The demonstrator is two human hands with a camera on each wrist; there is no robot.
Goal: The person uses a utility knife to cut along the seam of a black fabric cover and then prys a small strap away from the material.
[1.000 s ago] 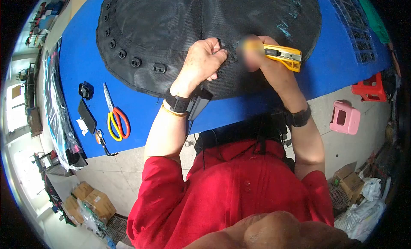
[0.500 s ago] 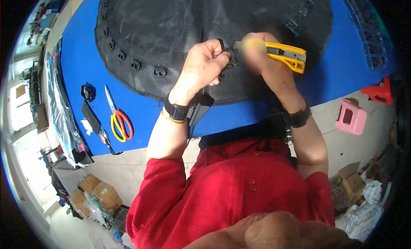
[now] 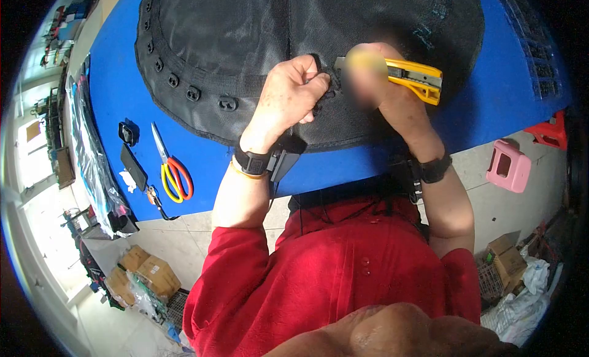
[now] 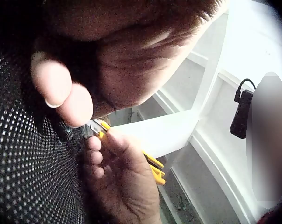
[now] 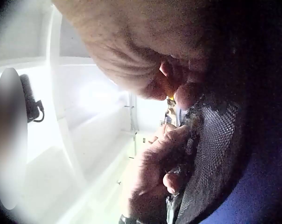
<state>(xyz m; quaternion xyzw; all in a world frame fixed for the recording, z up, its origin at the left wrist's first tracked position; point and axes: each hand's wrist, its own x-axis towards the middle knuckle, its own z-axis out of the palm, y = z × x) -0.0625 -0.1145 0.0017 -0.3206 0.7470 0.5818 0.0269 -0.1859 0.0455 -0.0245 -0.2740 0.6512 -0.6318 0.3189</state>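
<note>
A round black mesh sheet (image 3: 331, 25) with several black plastic buckles (image 3: 227, 103) along its rim lies before me. My left hand (image 3: 287, 93) rests on its near part, pinching a small black piece between thumb and fingers; cannot tell what kind it is. Dark scraps (image 3: 331, 94) show beside the thumb. My right hand (image 3: 399, 102) grips a yellow utility knife (image 3: 420, 81). Its blade (image 3: 339, 63) points at the left fingertips, close over the mesh. The left wrist view also has the knife (image 4: 156, 170) in the right palm. A blurred patch covers part of the right hand.
On the blue table (image 3: 208, 154) at left lie orange-and-yellow-handled scissors (image 3: 174, 176), a black phone-like slab (image 3: 133, 166), a small black case (image 3: 127, 133) and plastic-wrapped material (image 3: 92, 154). Pink (image 3: 509, 166) and red (image 3: 548, 131) stools stand on the floor at right.
The knife in my right hand has shifted slightly right in the view, and its blade now shows near the left fingertips. The left hand keeps its pinch. The whole head view has shifted a little.
</note>
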